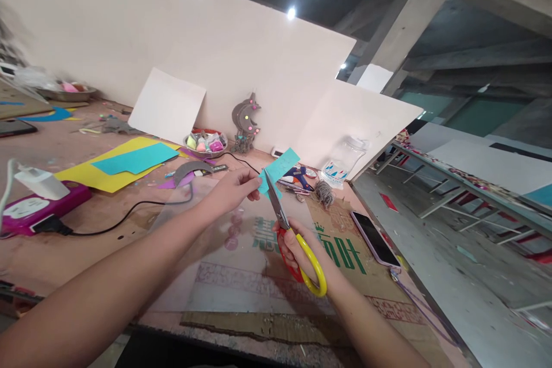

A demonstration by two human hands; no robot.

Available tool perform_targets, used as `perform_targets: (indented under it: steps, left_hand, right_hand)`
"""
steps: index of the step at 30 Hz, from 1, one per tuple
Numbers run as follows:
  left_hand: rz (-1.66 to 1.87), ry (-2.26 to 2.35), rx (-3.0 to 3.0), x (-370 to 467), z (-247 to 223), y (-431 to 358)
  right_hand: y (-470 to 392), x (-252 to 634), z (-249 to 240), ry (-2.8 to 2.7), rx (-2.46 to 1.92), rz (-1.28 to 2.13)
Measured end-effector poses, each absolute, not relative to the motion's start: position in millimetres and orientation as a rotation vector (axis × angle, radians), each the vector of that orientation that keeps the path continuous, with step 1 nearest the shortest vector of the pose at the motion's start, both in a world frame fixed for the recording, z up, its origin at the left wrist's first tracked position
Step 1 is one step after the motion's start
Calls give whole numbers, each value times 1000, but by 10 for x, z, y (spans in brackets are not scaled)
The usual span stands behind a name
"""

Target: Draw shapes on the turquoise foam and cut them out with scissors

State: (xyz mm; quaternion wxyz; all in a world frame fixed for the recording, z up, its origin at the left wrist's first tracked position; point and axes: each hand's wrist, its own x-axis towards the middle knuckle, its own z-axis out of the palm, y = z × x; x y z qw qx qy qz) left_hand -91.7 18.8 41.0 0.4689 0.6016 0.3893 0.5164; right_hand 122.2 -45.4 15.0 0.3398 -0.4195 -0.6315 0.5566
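Note:
My left hand pinches the left end of a small turquoise paper strip above the middle of the table. In my right hand are scissors with one yellow and one red handle loop. Their blades point up and away from me and lie against the strip, close to my left fingertips; whether they are fully closed is hard to tell. Below both hands lies a clear sheet over printed cardboard.
Yellow paper under a turquoise sheet, a purple power strip and a black cable lie left. Behind stand a bowl of clay, a grey moon ornament and a clear jar. A phone lies right, near the table edge.

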Motion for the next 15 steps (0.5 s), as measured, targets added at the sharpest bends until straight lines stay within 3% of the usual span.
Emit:
perform_targets:
  steps: [15]
  left_hand:
    - [1080,977,1390,-920,255,323]
  right_hand:
    - [-266,1324,72,-1414,-1083,1565]
